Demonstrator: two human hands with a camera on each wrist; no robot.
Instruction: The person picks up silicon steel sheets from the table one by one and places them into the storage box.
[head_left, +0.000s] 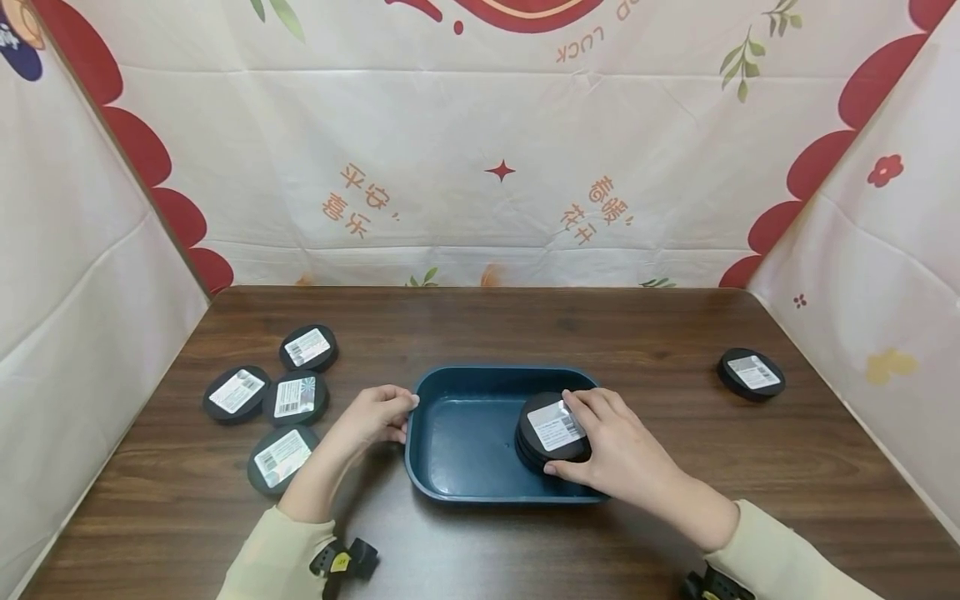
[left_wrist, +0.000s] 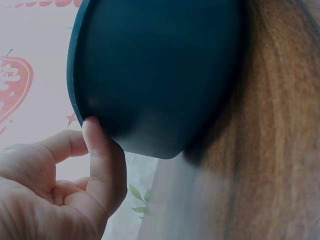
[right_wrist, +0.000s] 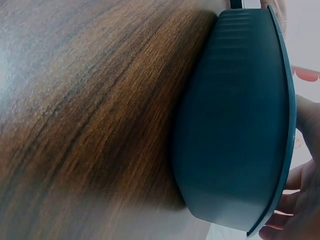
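Note:
A dark teal rectangular tray (head_left: 457,442) sits on the table. My left hand (head_left: 373,417) pinches its left rim; in the left wrist view the thumb (left_wrist: 97,142) lies on the edge of the tray (left_wrist: 160,75). Inside the tray, towards its right end, is a stack of round black discs (head_left: 536,423), the top one bearing a white barcode label. My right hand (head_left: 626,446) grips this stack from the right, thumb at the near side and fingers at the far side. In the right wrist view, the tray wall (right_wrist: 230,120) hides the stack, with part of the right hand (right_wrist: 305,190) beyond.
Left of the tray lie several more labelled black discs, among them a far one (head_left: 309,347) and a near one (head_left: 282,458) beside my left forearm. Another black disc (head_left: 752,374) lies far right on the wooden table (head_left: 525,550). Printed cloth (head_left: 450,125) hangs around the table.

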